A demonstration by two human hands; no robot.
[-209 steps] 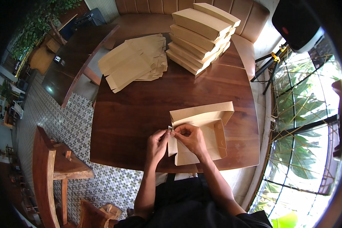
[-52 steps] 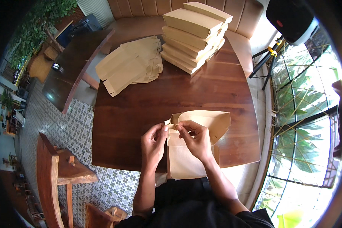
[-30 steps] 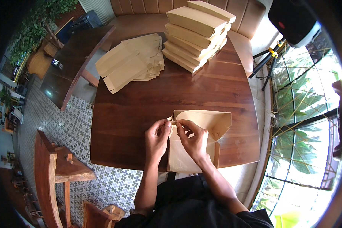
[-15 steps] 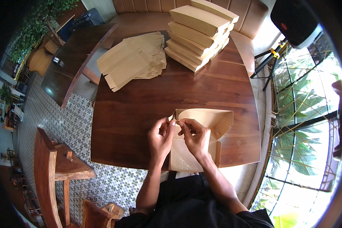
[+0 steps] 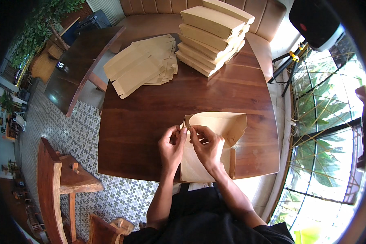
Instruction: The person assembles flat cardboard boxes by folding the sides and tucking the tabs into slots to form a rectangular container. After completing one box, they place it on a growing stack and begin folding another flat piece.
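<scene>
A partly folded brown cardboard box (image 5: 227, 124) lies at the near edge of the wooden table, its far wall and right corner standing up. My left hand (image 5: 173, 147) pinches the box's far left corner between thumb and fingers. Close beside it, my right hand (image 5: 207, 145) grips the same corner, fingertips pressed on the cardboard. The two hands nearly touch, and they hide the exact flap or tab between them. The right hand and wrist cover part of the box's floor.
Flat cardboard blanks (image 5: 140, 65) lie at the table's far left. A tall stack of folded boxes (image 5: 213, 38) stands at the back right. Around the wooden table (image 5: 138, 134) are a brown padded bench (image 5: 150, 22), a wooden chair (image 5: 51, 191) and a window at right.
The box's far wall has shifted slightly up and left, and its right corner has tilted a little. Both hands keep their pinch at the far left corner.
</scene>
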